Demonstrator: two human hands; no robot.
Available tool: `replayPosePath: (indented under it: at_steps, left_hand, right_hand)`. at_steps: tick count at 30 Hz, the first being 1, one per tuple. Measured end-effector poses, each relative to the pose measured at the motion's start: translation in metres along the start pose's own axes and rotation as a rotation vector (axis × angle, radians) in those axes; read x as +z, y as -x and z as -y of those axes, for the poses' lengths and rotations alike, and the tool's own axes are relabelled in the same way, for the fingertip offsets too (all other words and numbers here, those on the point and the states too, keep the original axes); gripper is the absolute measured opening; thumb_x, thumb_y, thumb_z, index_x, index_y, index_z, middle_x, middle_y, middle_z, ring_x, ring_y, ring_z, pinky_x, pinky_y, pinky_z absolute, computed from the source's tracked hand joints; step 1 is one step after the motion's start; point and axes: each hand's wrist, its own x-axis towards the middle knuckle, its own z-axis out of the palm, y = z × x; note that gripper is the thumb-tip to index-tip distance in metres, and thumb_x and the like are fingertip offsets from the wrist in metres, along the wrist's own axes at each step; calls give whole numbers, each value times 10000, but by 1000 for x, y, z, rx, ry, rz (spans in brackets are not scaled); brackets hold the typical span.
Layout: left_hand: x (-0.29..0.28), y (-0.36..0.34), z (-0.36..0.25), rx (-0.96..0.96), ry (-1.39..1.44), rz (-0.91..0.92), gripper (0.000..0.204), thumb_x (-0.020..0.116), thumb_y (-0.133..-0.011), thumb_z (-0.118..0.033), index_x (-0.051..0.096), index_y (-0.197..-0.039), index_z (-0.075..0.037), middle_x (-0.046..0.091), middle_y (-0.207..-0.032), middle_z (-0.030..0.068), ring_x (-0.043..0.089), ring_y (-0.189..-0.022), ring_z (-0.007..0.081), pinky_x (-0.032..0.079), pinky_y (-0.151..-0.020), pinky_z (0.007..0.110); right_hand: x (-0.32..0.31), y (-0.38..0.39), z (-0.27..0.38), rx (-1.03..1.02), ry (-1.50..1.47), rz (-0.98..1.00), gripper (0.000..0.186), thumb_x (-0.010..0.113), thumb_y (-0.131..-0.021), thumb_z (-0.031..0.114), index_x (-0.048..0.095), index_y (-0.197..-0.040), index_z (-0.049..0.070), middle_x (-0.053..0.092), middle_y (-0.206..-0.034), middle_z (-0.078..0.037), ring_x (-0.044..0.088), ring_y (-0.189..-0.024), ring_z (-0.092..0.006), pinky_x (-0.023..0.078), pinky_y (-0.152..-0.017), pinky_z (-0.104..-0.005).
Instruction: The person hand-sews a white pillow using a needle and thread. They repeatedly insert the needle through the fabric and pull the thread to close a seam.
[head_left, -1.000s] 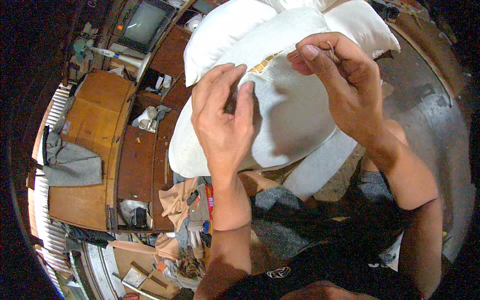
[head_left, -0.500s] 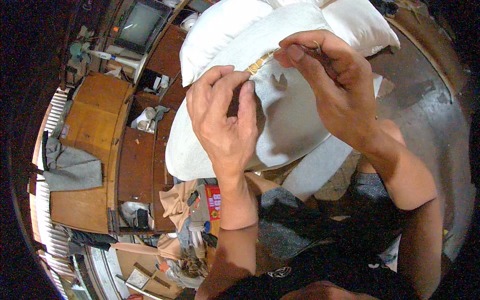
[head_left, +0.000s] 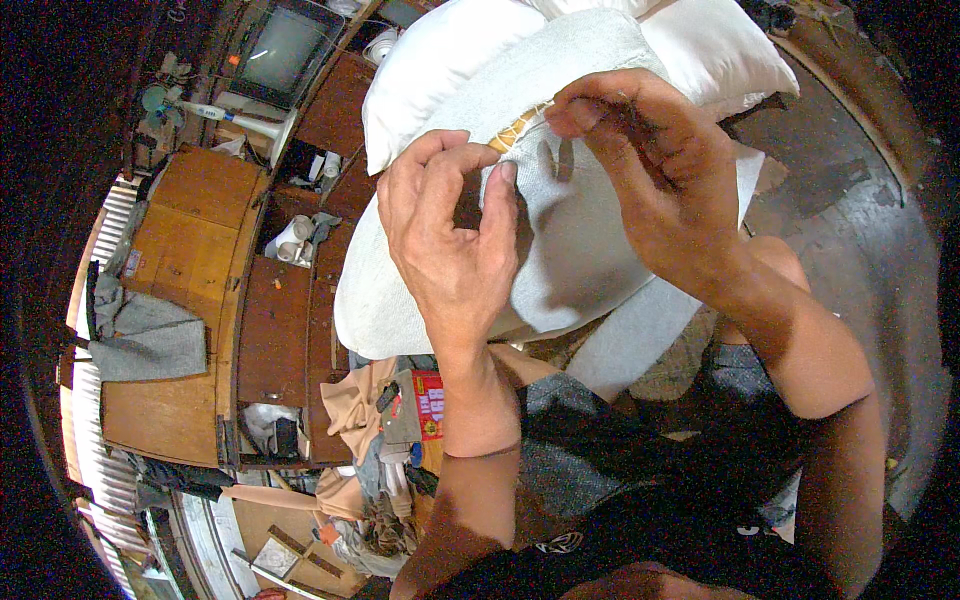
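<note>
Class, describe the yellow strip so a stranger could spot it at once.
Find the large pale cushion in front of the white pillows. On its upper part, between the left hand and the right hand, lies a short yellow strip. Pale threads criss-cross it, and its yellow stands out from the plain cloth around it.

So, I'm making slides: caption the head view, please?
Left hand and right hand flank a thread-crossed yellow gap in a pale cushion, white pillows beyond.
</note>
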Motion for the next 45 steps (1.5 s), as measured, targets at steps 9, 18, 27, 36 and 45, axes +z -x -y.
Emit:
replayPosePath:
  at_steps: [9,18,27,36,45]
  left_hand:
    - [-3,-4,-4,-40,1,29,157,819,-819,-93,734,-948,-68,687,-1124,109,608,-1053,293,463,-951,399]
    - [-3,-4,-1,-43,25,43,151,809,-816,-83,716,-934,-65,692,-1147,116,613,-1077,302,471,-959,405]
    - [-1,-4,-5,-52,47,9,160,785,-788,-51,703,-925,-54,697,-1139,129,609,-1063,317,468,-966,413]
    - [-2,-4,-6,-68,15,22,151,773,-794,-72,703,-926,-52,697,-1143,124,609,-1079,326,465,-971,421]
    - [-3,-3,-8,-68,19,27,152,771,-790,-72,702,-924,-53,698,-1144,120,607,-1073,323,463,-970,420]
  right_hand:
    - [3,1,7,-10,57,-7,185,589,-1047,-38,622,-1229,-38,707,-1113,-87,695,-1062,-143,555,-969,-278]
    - [2,2,6,-117,253,16,169,606,-1042,-30,638,-1208,-25,719,-1097,-82,697,-1048,-125,544,-922,-258]
    - [4,3,12,-217,336,12,153,613,-1039,-16,660,-1185,-21,740,-1040,-93,712,-976,-132,558,-845,-262]
    - [6,3,9,-264,371,-8,129,640,-1033,22,697,-1143,-17,743,-1001,-105,705,-885,-150,552,-782,-275]
    - [10,3,5,-297,303,-79,148,692,-947,43,688,-1095,56,721,-966,-146,713,-854,-369,565,-727,-423]
